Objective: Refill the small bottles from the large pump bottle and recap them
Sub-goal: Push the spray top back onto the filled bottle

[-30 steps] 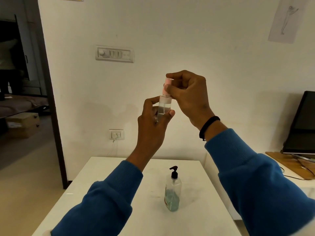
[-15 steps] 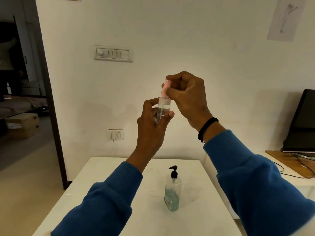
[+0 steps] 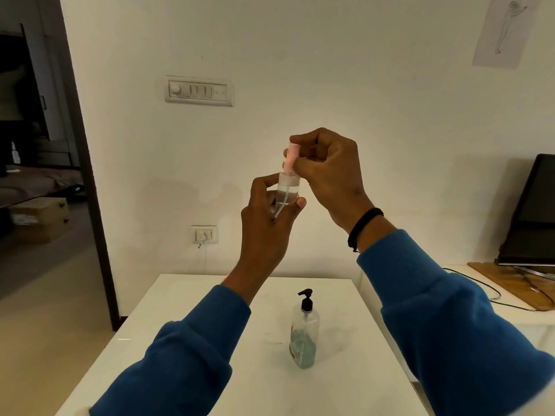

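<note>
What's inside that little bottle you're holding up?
The small bottle holds clear liquid in its lower part, with a thin dip tube slanting down through it. The left hand's fingers hide its bottom.

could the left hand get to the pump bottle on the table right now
Probably not at once: the left hand grips the small bottle up in the air. The pump bottle stands unobstructed below.

The table (image 3: 186,340) was white. A pump bottle (image 3: 303,337) stood upright on it, right of the middle.
</note>
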Demonstrator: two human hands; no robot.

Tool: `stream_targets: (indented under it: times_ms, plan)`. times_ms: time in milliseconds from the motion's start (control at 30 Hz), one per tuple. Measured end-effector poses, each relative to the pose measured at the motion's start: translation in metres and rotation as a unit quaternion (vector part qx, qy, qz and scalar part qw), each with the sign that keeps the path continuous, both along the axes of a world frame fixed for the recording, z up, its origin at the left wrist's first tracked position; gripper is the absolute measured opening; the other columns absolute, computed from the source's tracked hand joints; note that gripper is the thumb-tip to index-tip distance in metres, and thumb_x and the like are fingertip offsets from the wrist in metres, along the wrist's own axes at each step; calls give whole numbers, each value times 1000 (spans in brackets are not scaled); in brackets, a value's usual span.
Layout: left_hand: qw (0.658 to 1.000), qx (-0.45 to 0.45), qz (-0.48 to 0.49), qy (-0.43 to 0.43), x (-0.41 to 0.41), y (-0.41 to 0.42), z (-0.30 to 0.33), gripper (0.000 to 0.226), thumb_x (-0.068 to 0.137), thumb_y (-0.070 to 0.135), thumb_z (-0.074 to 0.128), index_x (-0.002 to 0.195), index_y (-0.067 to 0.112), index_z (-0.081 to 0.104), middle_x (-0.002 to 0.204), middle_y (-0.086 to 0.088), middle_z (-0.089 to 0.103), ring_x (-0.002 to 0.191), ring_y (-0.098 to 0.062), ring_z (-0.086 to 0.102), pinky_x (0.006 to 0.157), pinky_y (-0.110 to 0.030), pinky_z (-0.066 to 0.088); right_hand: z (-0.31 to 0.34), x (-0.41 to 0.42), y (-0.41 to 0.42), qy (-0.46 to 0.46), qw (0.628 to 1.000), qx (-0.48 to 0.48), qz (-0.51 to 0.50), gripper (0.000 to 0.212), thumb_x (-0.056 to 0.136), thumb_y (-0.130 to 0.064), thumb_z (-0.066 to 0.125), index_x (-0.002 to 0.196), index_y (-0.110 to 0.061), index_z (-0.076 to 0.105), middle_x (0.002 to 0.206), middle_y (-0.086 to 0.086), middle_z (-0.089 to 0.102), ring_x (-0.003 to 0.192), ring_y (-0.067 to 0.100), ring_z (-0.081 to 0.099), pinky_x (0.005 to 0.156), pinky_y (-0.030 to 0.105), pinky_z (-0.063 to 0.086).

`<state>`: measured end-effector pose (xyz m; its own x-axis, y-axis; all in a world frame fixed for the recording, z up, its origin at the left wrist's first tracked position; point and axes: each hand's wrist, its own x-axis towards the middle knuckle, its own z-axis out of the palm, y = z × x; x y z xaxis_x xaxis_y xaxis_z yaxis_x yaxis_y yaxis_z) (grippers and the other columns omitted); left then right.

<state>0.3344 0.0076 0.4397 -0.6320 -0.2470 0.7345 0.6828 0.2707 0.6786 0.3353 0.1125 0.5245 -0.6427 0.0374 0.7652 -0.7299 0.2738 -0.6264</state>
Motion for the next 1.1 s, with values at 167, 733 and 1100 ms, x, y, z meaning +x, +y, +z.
stream_targets:
  times_ms: [167, 733, 1100]
  plan:
    - [1000, 9, -10, -6, -1, 0, -5, 48, 90, 33, 75, 128, 19, 49, 105, 12, 67, 91, -4, 67, 77, -9, 52, -2, 0, -1, 15, 997, 53, -48, 30, 78, -19, 86, 103, -24, 69, 91, -12, 68, 79, 8, 68, 73, 21, 59]
    - [1000, -15, -1, -4, 3, 1, -8, 42, 91, 26, 74, 119, 25, 44, 102, 8, 66, 83, 13, 63, 70, 1, 44, -11, 0, -8, 19, 997, 25, -74, 31, 77, -26, 87, 96, -24, 63, 85, -10, 65, 75, 7, 64, 67, 14, 55]
    - [1000, -8, 2, 11, 0, -3, -7, 45, 90, 22, 76, 125, 14, 49, 105, 5, 68, 85, 6, 66, 73, -2, 48, -15, 3, -12, 15, 999, -3, -33, 27, 82, -11, 81, 100, -25, 67, 93, -12, 69, 82, 9, 70, 72, 21, 60]
